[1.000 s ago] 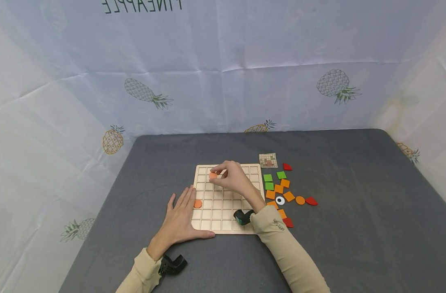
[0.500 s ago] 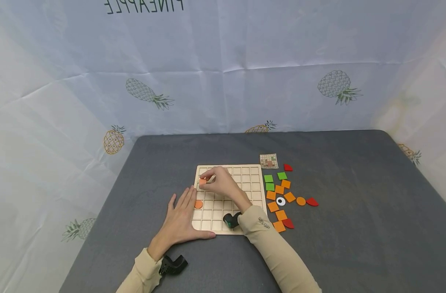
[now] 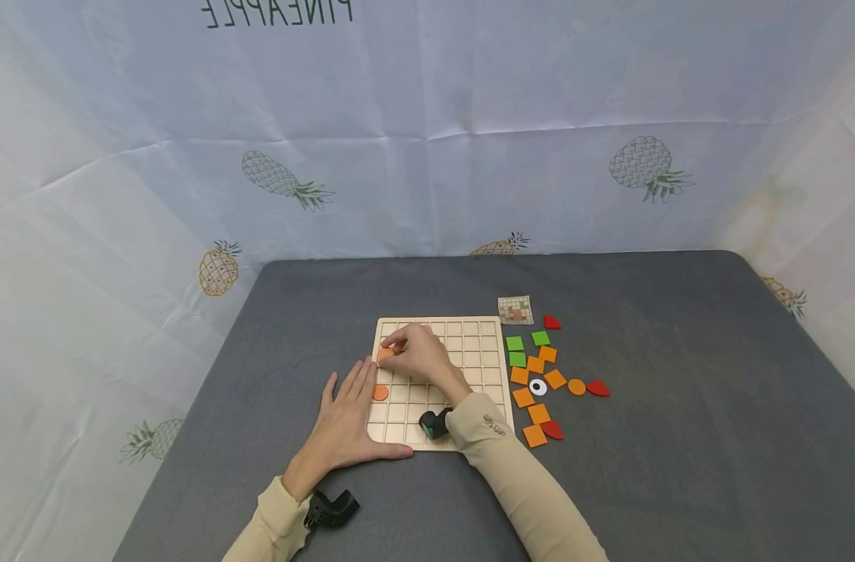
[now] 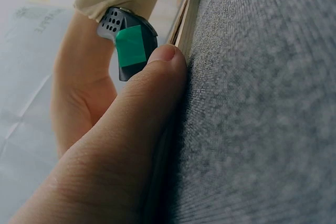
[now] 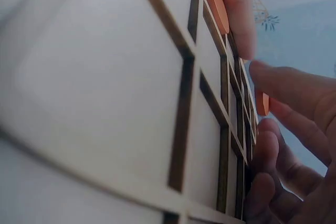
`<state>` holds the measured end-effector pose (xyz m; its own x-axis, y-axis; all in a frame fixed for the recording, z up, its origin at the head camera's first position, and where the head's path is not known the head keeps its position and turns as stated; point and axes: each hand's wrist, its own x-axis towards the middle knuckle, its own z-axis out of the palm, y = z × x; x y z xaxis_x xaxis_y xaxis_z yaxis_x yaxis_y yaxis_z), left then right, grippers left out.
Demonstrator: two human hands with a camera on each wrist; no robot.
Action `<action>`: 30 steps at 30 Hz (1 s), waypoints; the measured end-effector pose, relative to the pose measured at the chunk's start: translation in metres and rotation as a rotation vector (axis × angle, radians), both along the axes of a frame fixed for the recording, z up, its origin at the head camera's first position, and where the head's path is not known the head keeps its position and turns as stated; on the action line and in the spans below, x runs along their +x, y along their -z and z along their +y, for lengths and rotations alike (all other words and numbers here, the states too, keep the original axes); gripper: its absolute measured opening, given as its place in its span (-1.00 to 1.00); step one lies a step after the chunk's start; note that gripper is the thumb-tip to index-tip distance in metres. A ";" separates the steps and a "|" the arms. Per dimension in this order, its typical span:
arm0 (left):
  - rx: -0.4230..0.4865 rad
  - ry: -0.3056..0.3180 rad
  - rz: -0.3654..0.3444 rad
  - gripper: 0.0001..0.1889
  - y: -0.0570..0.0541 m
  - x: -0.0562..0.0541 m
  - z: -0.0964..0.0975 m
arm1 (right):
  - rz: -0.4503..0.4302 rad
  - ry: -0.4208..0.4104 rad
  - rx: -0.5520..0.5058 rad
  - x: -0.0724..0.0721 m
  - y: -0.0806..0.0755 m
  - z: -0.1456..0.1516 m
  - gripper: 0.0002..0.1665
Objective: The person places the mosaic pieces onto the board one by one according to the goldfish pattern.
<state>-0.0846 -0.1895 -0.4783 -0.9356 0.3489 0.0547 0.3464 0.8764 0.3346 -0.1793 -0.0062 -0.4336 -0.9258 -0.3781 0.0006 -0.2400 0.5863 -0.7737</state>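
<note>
A pale wooden grid board [image 3: 476, 371] lies on the dark grey table. My left hand [image 3: 341, 425] spreads at its near left corner, fingers along the left edge and thumb by the front edge; the left wrist view shows that thumb [image 4: 152, 85] against the board's side. Above the left columns, my right hand [image 3: 423, 357] pinches an orange piece [image 3: 386, 353] between thumb and forefinger; its outline is partly covered. In the right wrist view the pinched orange piece [image 5: 262, 103] appears beyond the thumb. One orange disc [image 3: 380, 393] sits in a left-column cell beside my left fingers.
Right of the board lie several orange squares [image 3: 539, 414], green squares [image 3: 540, 338], red rounded pieces [image 3: 598, 388], an orange disc [image 3: 576, 386] and a white ring-like piece with a dark centre [image 3: 537, 387]. A small pattern card [image 3: 514, 310] lies by the far right corner.
My right hand has carried the pinched orange piece leftward and slightly nearer, to the board's left columns. The left hand stays in place.
</note>
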 end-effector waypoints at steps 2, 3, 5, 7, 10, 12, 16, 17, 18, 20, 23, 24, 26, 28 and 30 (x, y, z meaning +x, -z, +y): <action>0.001 0.001 0.000 0.56 0.000 0.000 0.000 | -0.006 0.007 0.023 0.000 0.001 -0.001 -0.69; 0.001 0.001 0.000 0.56 0.000 0.000 0.000 | -0.010 0.008 0.029 0.000 0.001 -0.002 -0.68; 0.003 0.000 -0.001 0.56 0.000 0.001 -0.001 | -0.018 0.006 0.040 0.000 0.001 -0.003 -0.67; 0.002 0.002 -0.001 0.56 0.000 0.001 0.000 | -0.025 0.005 0.047 0.000 0.001 -0.003 -0.67; 0.002 0.004 -0.004 0.55 0.000 0.000 0.000 | -0.032 0.001 0.060 0.000 -0.001 -0.003 -0.67; 0.001 0.004 -0.005 0.55 -0.001 0.000 0.000 | -0.034 0.000 0.071 0.001 -0.002 -0.004 -0.67; -0.001 0.003 -0.007 0.55 -0.001 -0.001 0.000 | -0.044 0.000 0.080 0.001 -0.004 -0.004 -0.66; -0.001 0.003 -0.007 0.55 -0.002 -0.001 0.001 | -0.046 0.000 0.081 0.001 -0.004 -0.004 -0.65; -0.001 0.003 -0.007 0.55 -0.002 -0.001 0.001 | -0.046 0.000 0.081 0.001 -0.004 -0.004 -0.65; -0.001 0.003 -0.007 0.56 -0.002 -0.001 0.001 | -0.048 -0.001 0.082 0.001 -0.004 -0.004 -0.63; -0.002 0.002 -0.007 0.56 -0.001 -0.001 0.001 | -0.053 0.000 0.087 0.001 -0.003 -0.004 -0.62; -0.003 0.002 -0.007 0.56 -0.001 -0.001 0.001 | -0.055 0.000 0.088 0.000 -0.002 -0.004 -0.62; -0.002 0.002 -0.008 0.56 -0.001 -0.001 0.000 | -0.057 -0.001 0.089 0.001 -0.002 -0.004 -0.63; -0.002 0.002 -0.009 0.56 -0.001 -0.001 0.000 | -0.056 -0.002 0.090 0.001 -0.002 -0.004 -0.64; -0.002 0.003 -0.010 0.56 -0.001 -0.001 0.000 | -0.053 -0.004 0.088 0.001 -0.002 -0.004 -0.65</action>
